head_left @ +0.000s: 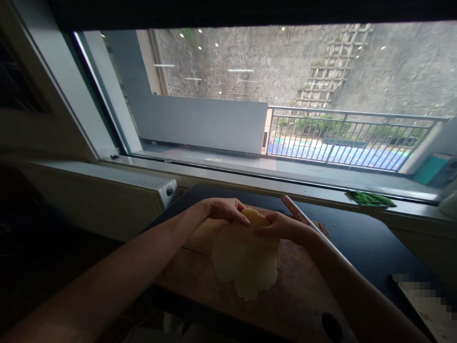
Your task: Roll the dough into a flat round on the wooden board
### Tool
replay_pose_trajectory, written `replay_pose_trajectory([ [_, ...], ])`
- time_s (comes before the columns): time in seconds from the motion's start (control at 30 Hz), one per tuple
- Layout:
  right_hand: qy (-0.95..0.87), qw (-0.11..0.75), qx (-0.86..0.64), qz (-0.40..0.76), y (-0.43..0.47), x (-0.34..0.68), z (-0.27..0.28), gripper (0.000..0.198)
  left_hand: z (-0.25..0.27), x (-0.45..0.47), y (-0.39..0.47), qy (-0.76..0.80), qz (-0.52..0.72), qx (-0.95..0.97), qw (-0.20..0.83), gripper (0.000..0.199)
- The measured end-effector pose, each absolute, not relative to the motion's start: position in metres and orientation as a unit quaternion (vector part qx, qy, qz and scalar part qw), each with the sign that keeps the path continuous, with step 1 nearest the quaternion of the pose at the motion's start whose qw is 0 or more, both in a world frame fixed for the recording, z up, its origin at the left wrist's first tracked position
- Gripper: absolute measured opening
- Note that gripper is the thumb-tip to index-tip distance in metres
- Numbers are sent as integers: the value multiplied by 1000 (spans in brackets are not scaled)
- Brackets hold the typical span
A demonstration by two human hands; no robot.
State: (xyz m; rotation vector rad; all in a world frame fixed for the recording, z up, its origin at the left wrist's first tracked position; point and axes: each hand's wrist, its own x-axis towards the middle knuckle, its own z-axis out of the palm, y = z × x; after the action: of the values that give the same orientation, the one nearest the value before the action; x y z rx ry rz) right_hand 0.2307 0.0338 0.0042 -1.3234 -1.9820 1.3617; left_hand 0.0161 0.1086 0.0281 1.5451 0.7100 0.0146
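The 2 hands are closed on the far edge of a thin, pale yellow dough sheet (246, 257). The left hand (228, 210) pinches it at the upper left, thumb lying over the near face; the right hand (276, 226) grips it at the upper right, its fingers against the edge. Between the 2 grips a small rounded flap of dough stands up. The sheet spreads down from the fingers toward the wearer, over the middle of a brown wooden board (189, 274), its outline uneven and lobed at the bottom. The light is dim here, so I cannot tell whether the lower edge touches the board or hangs just above it.

A slim stick (300, 212), brownish at its far end and paler along its length, lies slanted beyond the right hand and runs toward the right forearm. Board and stick are on a dark table (367, 238) with rounded far corners. Past the table, a green cloth (371, 198) lies crumpled on the windowsill (410, 209). To the left is a white radiator (143, 205). Through the wide window, a metal railing (342, 138) stands before a grey wall (250, 62).
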Motion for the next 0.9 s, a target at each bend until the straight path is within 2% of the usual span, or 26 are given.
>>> replay_pose_trajectory([
  [0.2,-704,215,-480,477,28,224,4,35,21,4,108,334,19,667,666,28],
  [0.33,-705,242,-465,477,17,218,12,37,18,-3,101,309,66,631,709,34],
  [0.57,-682,256,-505,463,7,211,36,32,34,0,90,301,-6,716,630,40],
  [0.67,-649,315,-496,484,5,215,53,40,57,0,87,331,53,709,621,35],
  [0.77,-629,398,-423,517,6,223,60,50,79,-1,83,346,169,706,594,36],
  [0.9,-662,383,-473,436,10,234,43,44,71,3,67,361,269,739,501,31],
])
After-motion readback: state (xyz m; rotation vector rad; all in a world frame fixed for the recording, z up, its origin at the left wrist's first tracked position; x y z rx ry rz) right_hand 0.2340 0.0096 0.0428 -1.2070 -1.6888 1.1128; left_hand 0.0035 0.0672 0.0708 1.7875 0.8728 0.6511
